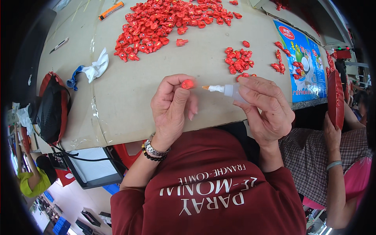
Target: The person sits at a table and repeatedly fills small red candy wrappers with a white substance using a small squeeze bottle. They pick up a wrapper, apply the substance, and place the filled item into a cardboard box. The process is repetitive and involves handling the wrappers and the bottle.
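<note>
Between the thumb and forefinger of my left hand (169,106) is a small shiny red plastic piece (188,84), slightly blurred. My right hand (268,107) grips a small translucent squeeze bottle (234,93) lying sideways. Its neck is wrapped in white, and its thin orange-brown nozzle (205,87) points left at the red piece, a short gap away. Just beyond my right fingers sits a small cluster of red pieces (239,59); a few lie partly behind them. A large heap of similar red pieces (156,25) spreads over the far middle of the table.
On the table (129,102)'s left lie an orange cutter knife (111,11), a pen (59,45), a crumpled white and blue cloth (90,68) and a black and red bag (55,109). A blue printed sheet (301,58) lies right. Beside me, another person's hand (332,133) holds a red tray (336,100).
</note>
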`<state>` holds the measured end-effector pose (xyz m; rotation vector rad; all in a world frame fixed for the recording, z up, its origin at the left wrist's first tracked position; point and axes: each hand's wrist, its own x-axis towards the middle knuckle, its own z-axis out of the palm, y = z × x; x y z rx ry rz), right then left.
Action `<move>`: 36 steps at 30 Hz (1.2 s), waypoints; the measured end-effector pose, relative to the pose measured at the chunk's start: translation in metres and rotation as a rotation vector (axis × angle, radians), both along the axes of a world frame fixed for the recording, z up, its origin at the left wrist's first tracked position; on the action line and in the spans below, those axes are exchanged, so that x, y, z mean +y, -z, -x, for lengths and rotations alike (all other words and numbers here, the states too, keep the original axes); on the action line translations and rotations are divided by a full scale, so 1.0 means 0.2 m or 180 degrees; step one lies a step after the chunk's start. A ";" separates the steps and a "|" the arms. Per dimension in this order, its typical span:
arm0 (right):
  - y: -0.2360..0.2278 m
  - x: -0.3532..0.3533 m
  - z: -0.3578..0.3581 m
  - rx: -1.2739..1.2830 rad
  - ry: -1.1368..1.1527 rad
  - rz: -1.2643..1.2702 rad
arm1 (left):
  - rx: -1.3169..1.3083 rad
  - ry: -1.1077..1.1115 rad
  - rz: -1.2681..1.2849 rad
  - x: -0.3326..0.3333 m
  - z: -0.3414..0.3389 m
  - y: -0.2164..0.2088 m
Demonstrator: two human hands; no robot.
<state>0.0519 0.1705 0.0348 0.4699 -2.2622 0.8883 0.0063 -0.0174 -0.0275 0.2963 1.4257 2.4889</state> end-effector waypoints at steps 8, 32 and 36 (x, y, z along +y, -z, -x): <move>0.00 -0.02 0.02 0.0119 -0.0094 -0.0116 | -0.0060 0.0205 0.0214 -0.01 -0.01 -0.01; 0.02 -0.02 0.04 0.0181 -0.0145 -0.0207 | 0.0039 0.0273 0.0223 -0.01 -0.01 0.02; 0.01 -0.02 0.04 0.0166 -0.0113 -0.0218 | 0.0080 0.0290 0.0151 -0.02 0.00 0.03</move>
